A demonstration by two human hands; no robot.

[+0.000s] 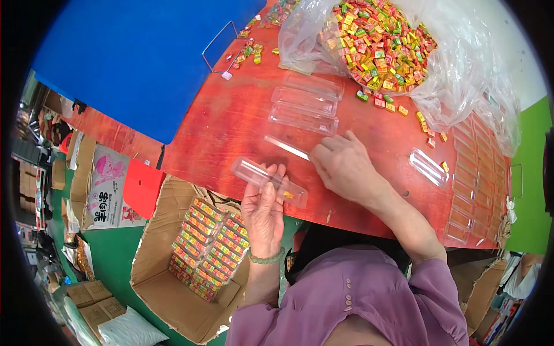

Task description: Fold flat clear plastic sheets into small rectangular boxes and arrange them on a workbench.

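My left hand [265, 202] is closed around a long clear plastic tray [251, 171], holding it tilted above the near edge of the red table [219, 130]. Near the tray's right end shows a small yellow piece [288, 195], like the wrapped ones in the pile. My right hand [344, 161] is bent over the table with its fingers pinched at the right end of a narrow clear plastic strip [287, 147], seen nearly edge-on. Whether that strip is a lid or another tray, I cannot tell. Just beyond lie several clear trays [304, 109] in a stack of rows.
A heap of small red, yellow and green wrapped pieces [384, 49] spills from a clear plastic bag [461, 63]. More clear trays [473, 179] line the right edge. A blue board [133, 63] covers the far left. Below left, a cardboard box [164, 259] holds filled packs [210, 248].
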